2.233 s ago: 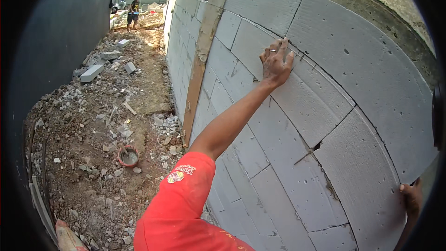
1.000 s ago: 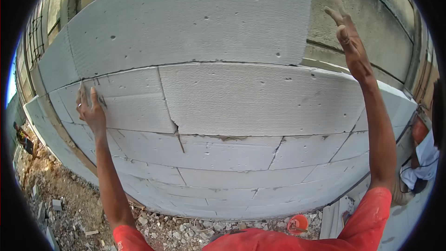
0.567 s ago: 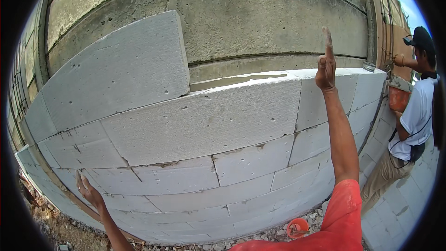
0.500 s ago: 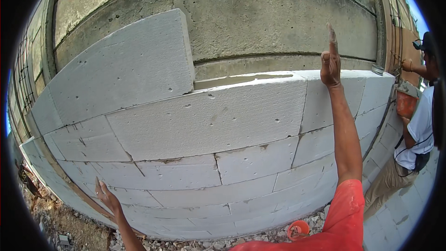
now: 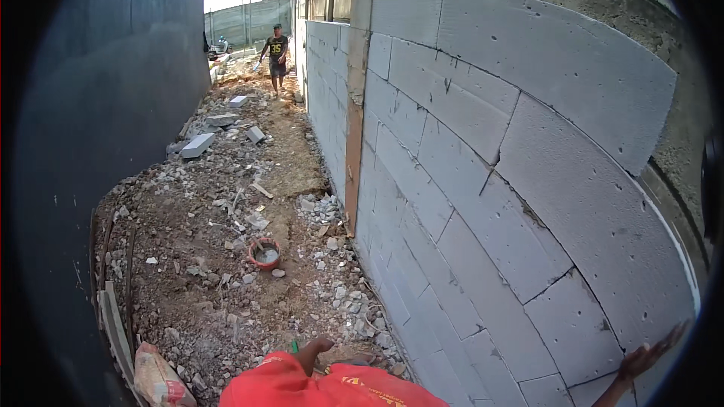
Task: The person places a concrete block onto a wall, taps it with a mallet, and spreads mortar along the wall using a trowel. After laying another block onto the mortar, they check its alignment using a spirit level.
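Observation:
My right hand (image 5: pixel 650 350) is at the lower right, its fingers stretched out against the wall of pale grey blocks (image 5: pixel 437 173). Nothing is seen in it. My left hand (image 5: pixel 315 349) shows small and dark just above my red sleeve at the bottom; its fingers are not clear. Beside it is a small green thing (image 5: pixel 295 347) that I cannot make out. A large block (image 5: pixel 554 68) sits on the top course, leaving a step at its right end. An orange bucket (image 5: pixel 265 254) with grey stuff and a tool handle in it stands on the rubble.
A vertical board (image 5: pixel 354 136) stands against the wall. A dark wall (image 5: pixel 83 105) bounds the left side. Loose blocks (image 5: pixel 197 145) and broken stones cover the ground between. A sack (image 5: pixel 160 377) lies at lower left. A person (image 5: pixel 277 53) is in the passage far off.
My view has swung left from the wall face to the passage along it. My right hand was raised above the wall's top and is now low against the blocks. My left hand is nearer my body.

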